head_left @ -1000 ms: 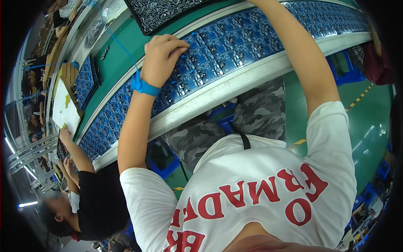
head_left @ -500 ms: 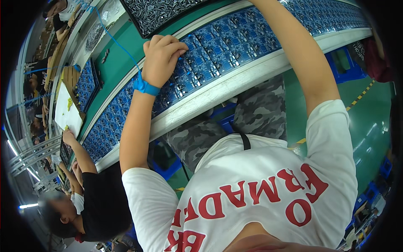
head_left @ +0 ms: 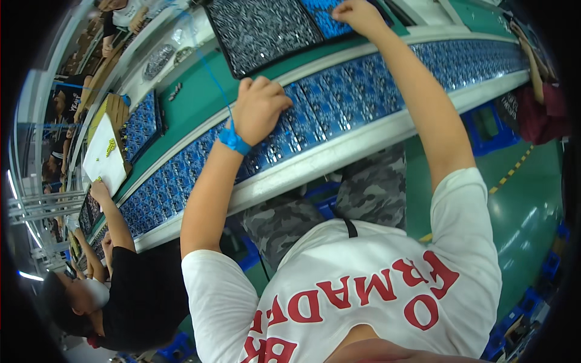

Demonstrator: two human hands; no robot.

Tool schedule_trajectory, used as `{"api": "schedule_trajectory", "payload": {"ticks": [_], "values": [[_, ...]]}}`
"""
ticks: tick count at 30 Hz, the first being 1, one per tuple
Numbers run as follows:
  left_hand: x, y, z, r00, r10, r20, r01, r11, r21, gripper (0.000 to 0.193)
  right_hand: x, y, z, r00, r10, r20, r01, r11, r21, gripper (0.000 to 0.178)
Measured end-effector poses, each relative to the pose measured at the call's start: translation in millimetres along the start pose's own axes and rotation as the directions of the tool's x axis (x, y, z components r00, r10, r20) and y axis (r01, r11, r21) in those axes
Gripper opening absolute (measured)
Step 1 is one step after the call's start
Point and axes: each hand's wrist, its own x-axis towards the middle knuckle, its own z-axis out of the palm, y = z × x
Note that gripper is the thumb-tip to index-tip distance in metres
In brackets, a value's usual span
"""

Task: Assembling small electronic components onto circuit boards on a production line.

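Observation:
My left hand (head_left: 260, 110), with a blue wrist strap (head_left: 232, 140), hovers over a long row of blue circuit boards (head_left: 330, 100). Its fingers are curled and pinched together; whatever they hold, if anything, is hidden. Out at the far side, my right hand (head_left: 361, 18) reaches over a section of small bright-blue parts (head_left: 325, 22). The thumb and fingertips are drawn together there, and I cannot make out what is between them. Left of those blue parts lies a black tray (head_left: 237, 74) full of small dark-grey and silvery parts.
A pale rail (head_left: 315, 149) edges the boards on my side. To the left stand a stack of blue boards (head_left: 143, 124) and a white sheet (head_left: 100, 163) bearing yellow parts. A co-worker in black (head_left: 142, 290) sits at left; another in maroon (head_left: 538, 121) is at right.
The view has shifted, bringing the far trays lower in the picture. My right hand, out of sight before, now shows over the blue parts. My left hand stays closed above the boards.

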Motion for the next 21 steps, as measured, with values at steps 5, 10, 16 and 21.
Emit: {"api": "schedule_trajectory", "payload": {"ticks": [5, 10, 16, 21], "values": [[1, 2, -5, 0.998, -0.027, 0.052, 0.03, 0.998, -0.054, 0.017, 2, 7, -13, 0.981, -0.077, -0.178, 0.067, 0.996, -0.059, 0.019], [-8, 2, 0, 0.997, -0.069, 0.04, 0.073, 0.992, -0.107, 0.013, -42, -103, -40, 0.931, -0.263, -0.252, 0.332, 0.898, 0.289, 0.021], [-21, 4, 11, 0.959, -0.273, 0.071, 0.271, 0.962, 0.03, 0.013, -181, -272, -106, 0.376, -0.919, -0.116, 0.807, 0.264, 0.528, 0.022], [-11, 11, 4, 0.988, -0.154, -0.021, 0.151, 0.983, -0.101, 0.012, -213, -266, -122, 0.359, -0.92, -0.158, 0.883, 0.28, 0.376, 0.022]]}}
